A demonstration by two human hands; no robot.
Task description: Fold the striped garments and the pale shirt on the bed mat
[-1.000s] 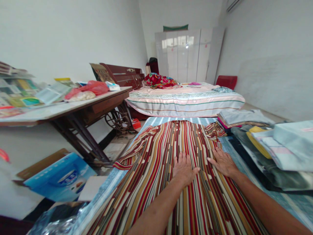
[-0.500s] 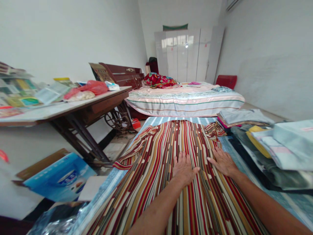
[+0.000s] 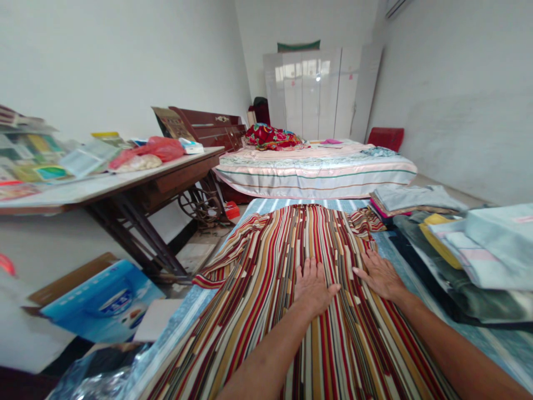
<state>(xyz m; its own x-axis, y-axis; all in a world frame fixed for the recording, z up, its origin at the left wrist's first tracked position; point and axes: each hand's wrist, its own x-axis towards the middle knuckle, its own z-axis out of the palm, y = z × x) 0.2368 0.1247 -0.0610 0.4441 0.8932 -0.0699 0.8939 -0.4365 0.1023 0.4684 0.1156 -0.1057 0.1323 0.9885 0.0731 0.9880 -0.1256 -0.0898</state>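
A striped short-sleeved garment [image 3: 250, 311] in red, tan, cream and black lies spread out on a blue bed cover [image 3: 425, 294]. Its neckline points away from me and its lower end runs out of view at the bottom. My left hand [image 3: 313, 288] rests flat on the middle of the cloth, thumb out and fingers stretched. Flat on the right side of the garment, below the right sleeve, lies my right hand [image 3: 381, 276], its fingers also extended. Neither hand grips the fabric.
Folded clothes [image 3: 470, 266] are stacked at the right. Along the left wall a sewing machine table [image 3: 83, 191] carries bags and boxes. Below it stands a blue carton [image 3: 104, 303]. Behind are a second bed [image 3: 316, 178] and a white wardrobe [image 3: 310, 94].
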